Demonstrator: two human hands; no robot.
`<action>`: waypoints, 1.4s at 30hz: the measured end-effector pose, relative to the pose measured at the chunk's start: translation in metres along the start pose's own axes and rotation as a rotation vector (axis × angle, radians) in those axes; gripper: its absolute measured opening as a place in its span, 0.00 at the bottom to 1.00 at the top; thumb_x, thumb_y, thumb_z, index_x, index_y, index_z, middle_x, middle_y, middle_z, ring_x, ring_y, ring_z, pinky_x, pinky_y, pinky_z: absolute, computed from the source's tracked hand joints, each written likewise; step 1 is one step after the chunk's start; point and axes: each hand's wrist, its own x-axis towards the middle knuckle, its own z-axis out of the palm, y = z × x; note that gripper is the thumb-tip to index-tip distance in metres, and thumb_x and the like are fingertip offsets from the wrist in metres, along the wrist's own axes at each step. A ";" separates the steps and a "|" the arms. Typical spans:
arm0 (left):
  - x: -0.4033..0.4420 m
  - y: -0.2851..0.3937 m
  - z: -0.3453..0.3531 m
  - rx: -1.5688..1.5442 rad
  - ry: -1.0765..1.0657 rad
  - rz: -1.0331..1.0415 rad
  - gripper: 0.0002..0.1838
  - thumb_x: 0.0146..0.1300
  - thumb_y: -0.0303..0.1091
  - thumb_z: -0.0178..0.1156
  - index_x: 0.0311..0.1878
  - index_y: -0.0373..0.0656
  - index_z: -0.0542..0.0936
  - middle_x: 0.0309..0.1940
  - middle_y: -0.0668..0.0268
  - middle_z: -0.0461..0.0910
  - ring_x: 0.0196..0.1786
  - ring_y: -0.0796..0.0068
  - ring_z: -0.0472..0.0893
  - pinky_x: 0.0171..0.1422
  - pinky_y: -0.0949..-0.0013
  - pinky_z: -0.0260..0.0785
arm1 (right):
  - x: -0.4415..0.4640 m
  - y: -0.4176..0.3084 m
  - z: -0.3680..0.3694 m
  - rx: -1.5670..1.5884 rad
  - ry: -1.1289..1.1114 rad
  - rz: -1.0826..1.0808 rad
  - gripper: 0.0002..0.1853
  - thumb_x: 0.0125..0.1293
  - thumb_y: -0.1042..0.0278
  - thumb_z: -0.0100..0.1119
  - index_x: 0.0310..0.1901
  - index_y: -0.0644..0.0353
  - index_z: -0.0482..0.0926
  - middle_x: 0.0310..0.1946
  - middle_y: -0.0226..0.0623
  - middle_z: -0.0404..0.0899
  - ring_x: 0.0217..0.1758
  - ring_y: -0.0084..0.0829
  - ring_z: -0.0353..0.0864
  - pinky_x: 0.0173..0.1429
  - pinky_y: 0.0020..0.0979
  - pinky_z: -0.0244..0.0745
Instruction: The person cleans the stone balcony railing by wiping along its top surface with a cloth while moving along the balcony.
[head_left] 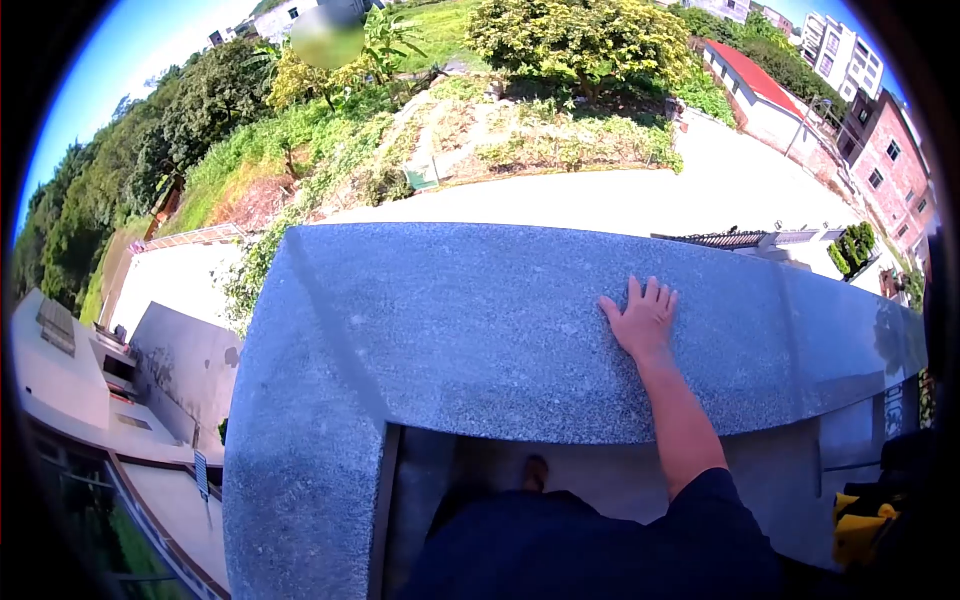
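Observation:
My right hand (645,320) lies palm down on a wide grey speckled stone ledge (480,320), fingers spread and pointing away from me. It holds nothing. The bare forearm crosses the ledge from a dark sleeve at the lower right. On the left the ledge turns a corner and runs back toward me. My left hand does not show in the view.
One foot (535,472) shows on the shaded floor behind the ledge. A yellow and black object (862,530) is at the lower right. Far below the ledge's outer edge lie pale paving (570,205), garden plots, trees and a red-roofed building (750,75).

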 end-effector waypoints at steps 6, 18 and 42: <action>0.015 0.007 0.006 0.016 -0.033 -0.111 0.29 0.69 0.30 0.63 0.73 0.42 0.76 0.74 0.44 0.66 0.76 0.42 0.67 0.81 0.48 0.58 | 0.094 0.037 0.021 -0.007 0.153 0.310 0.44 0.76 0.27 0.44 0.81 0.53 0.63 0.82 0.61 0.53 0.87 0.62 0.46 0.86 0.65 0.37; 0.030 0.076 0.012 -0.130 0.097 0.050 0.29 0.69 0.31 0.63 0.74 0.42 0.76 0.75 0.43 0.65 0.76 0.41 0.67 0.81 0.47 0.58 | 0.110 0.023 0.052 -0.140 0.167 0.424 0.43 0.78 0.28 0.41 0.80 0.54 0.64 0.82 0.59 0.55 0.85 0.63 0.51 0.84 0.64 0.44; 0.006 0.473 -0.026 -0.374 0.013 1.109 0.28 0.62 0.33 0.66 0.68 0.55 0.80 0.67 0.48 0.73 0.67 0.40 0.74 0.74 0.45 0.67 | 0.104 0.024 0.049 -0.119 0.241 0.393 0.43 0.75 0.26 0.45 0.78 0.52 0.68 0.81 0.57 0.59 0.84 0.60 0.55 0.84 0.60 0.48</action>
